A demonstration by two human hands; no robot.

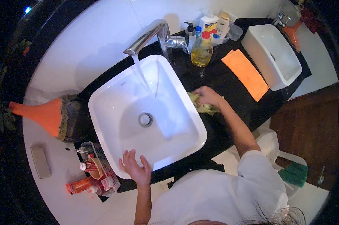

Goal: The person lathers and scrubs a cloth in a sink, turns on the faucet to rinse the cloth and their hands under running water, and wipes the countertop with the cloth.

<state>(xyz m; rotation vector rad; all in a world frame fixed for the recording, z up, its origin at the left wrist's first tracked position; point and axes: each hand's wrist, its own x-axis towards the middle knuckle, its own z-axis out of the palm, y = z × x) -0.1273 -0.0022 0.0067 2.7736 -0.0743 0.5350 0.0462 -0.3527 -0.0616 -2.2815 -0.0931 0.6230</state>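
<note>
Water runs from the chrome faucet (pixel 149 37) into a square white basin (pixel 165 129). My left hand (pixel 135 167) hovers at the basin's near edge, palm up, fingers spread, holding nothing. On the black counter just right of the basin, my right hand (pixel 207 96) is closed on a crumpled yellow-green cloth (pixel 205 107); part of the cloth is hidden under the hand. Beyond that hand stands a clear bottle of yellow liquid (pixel 202 52) with a red cap. A folded orange cloth (pixel 246 75) lies farther right on the counter.
Several pump bottles (pixel 208 23) crowd the back wall. At the far right sits a second, smaller white basin (pixel 274 56). An orange-and-dark vase (pixel 70 118) stands left of the main basin, with a wire basket of bottles (pixel 107 168) nearer. A toilet (pixel 269 142) is below right.
</note>
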